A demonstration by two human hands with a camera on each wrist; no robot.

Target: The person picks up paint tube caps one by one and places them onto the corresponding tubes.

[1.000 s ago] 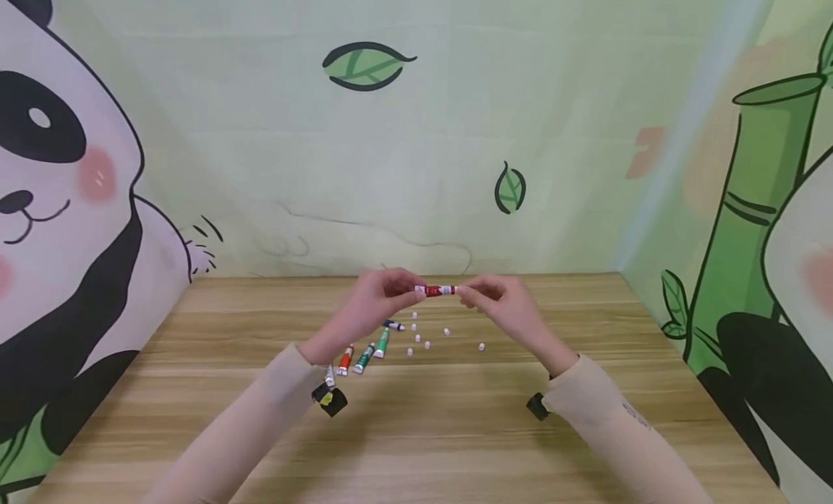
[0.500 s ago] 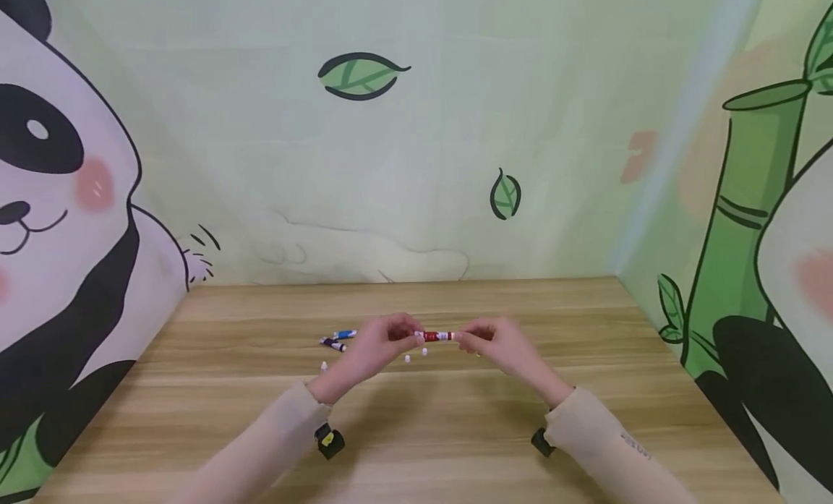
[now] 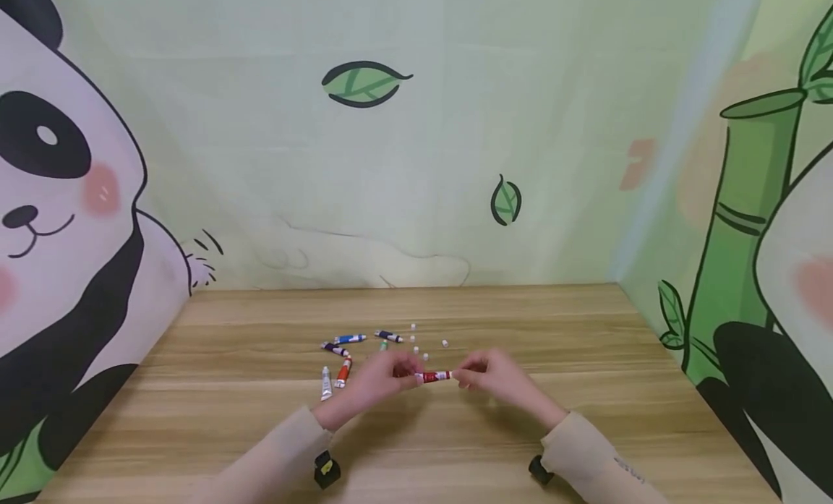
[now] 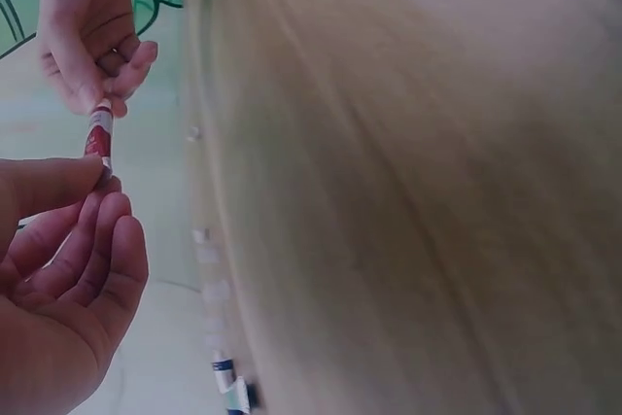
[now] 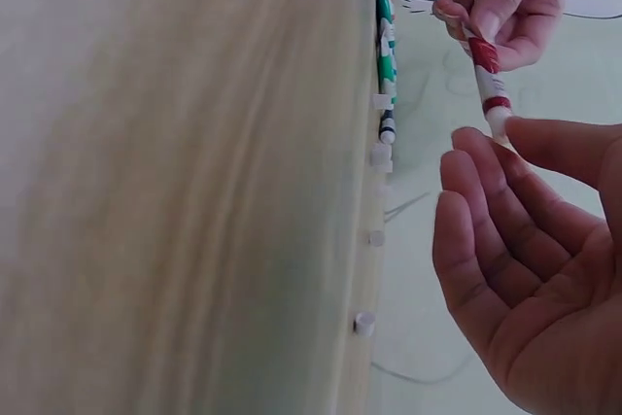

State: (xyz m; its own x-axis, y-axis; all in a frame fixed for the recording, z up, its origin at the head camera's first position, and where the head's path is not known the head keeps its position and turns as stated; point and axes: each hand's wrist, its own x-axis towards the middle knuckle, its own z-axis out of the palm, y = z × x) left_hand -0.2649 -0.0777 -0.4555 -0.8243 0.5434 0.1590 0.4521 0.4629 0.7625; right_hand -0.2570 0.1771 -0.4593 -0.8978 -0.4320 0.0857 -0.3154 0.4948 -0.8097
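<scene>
Between both hands a small red and white paint tube (image 3: 434, 377) is held level above the table in the head view. My left hand (image 3: 384, 377) pinches its tail end between thumb and forefinger. At the opposite end, my right hand (image 3: 497, 377) pinches the white cap (image 5: 501, 123) with thumb and fingertip. The right wrist view shows that cap lined up with the tube, the other fingers curving loosely below. In the left wrist view, the tube's red label (image 4: 98, 140) shows between the two hands.
Other paint tubes lie left and behind: a blue one (image 3: 350, 338), an orange-red one (image 3: 343, 372), a white one (image 3: 326, 383) and dark ones such as this tube (image 3: 388, 336). Several small white caps, one here (image 3: 445, 343), are scattered behind the hands on the wooden table (image 3: 586, 345).
Both hands have come down and toward the person with the red paint tube between them, uncovering tubes and caps behind. The grip at both ends looks the same.
</scene>
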